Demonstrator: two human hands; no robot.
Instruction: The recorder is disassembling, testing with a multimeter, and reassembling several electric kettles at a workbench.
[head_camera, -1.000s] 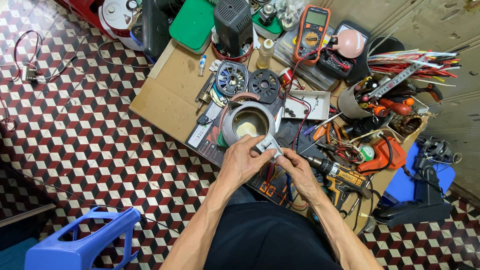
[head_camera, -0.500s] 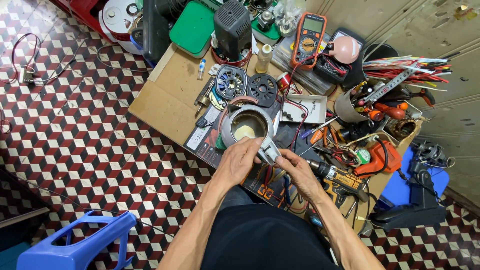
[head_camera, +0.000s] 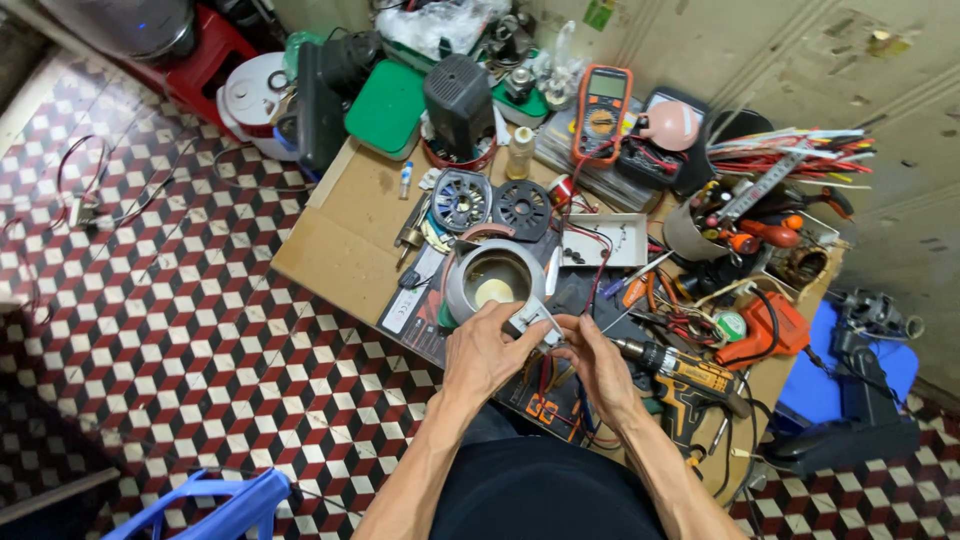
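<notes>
Both hands meet over the board's near edge: left hand and right hand pinch a small grey part between closed fingertips. A round metal housing sits just beyond, a cordless drill crowds the right; open tiled floor lies left.

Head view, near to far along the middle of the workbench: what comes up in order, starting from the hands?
Left hand and right hand on a small grey part → round metal housing → two black fan-like discs → black boxy motor cover.
</notes>
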